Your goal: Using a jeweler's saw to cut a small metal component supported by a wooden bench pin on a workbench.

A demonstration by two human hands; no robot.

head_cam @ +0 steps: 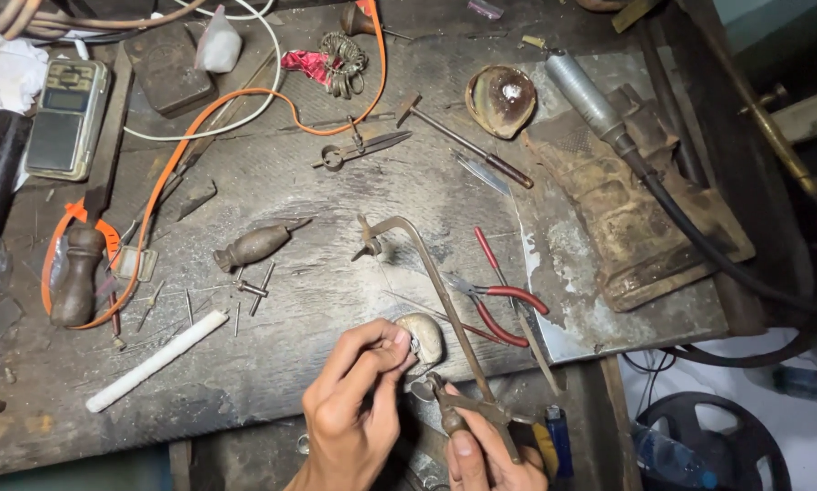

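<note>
Presently, bench edge:
Left hand [358, 405]: fingertips pinched on a small ring [415, 345], held against the pale bench peg [424, 338].
Right hand [481, 450]: fingers closed around the saw frame [426, 282] handle.
Relation: ring lies just left of the frame, whose long axis runs away up-left.

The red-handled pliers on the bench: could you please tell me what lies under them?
The red-handled pliers lie across a thin metal rod on the grey metal sheet. Whatever sits directly beneath their handles is covered.
</note>
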